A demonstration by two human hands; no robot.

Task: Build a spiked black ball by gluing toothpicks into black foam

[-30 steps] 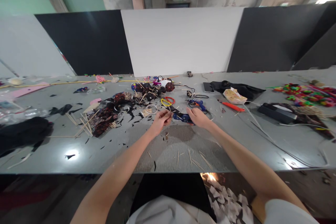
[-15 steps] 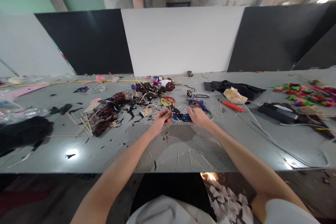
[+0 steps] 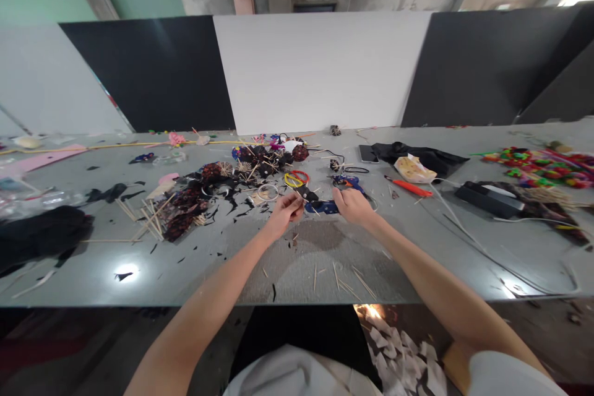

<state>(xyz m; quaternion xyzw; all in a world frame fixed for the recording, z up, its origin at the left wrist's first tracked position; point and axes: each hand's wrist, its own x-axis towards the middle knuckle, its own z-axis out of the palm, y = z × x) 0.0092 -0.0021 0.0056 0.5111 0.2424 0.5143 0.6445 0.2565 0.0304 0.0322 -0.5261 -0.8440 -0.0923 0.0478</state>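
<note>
Near the middle of the table, my left hand [image 3: 288, 206] is closed in a pinch on a small black bundle with thin sticks poking out [image 3: 308, 194]. My right hand [image 3: 351, 204] is closed just right of it, its fingertips beside a stick end; what it grips is too small to make out. Below and between the hands lies a dark blue patterned piece [image 3: 327, 207]. A blue tool [image 3: 349, 183] rests behind my right hand. Yellow and red rings [image 3: 297, 179] lie behind the bundle.
Dark stick-studded balls [image 3: 266, 161] and loose sticks [image 3: 153, 218] lie left. At right are an orange-red knife [image 3: 409, 187], a black box [image 3: 489, 199], a white cable [image 3: 464, 232] and colourful pompoms [image 3: 547, 167]. A phone [image 3: 368, 153] lies behind. Upright panels [image 3: 320, 71] stand along the back edge.
Both hands keep nearly the same place and grip. The black bundle between them has tilted or shifted very slightly.
</note>
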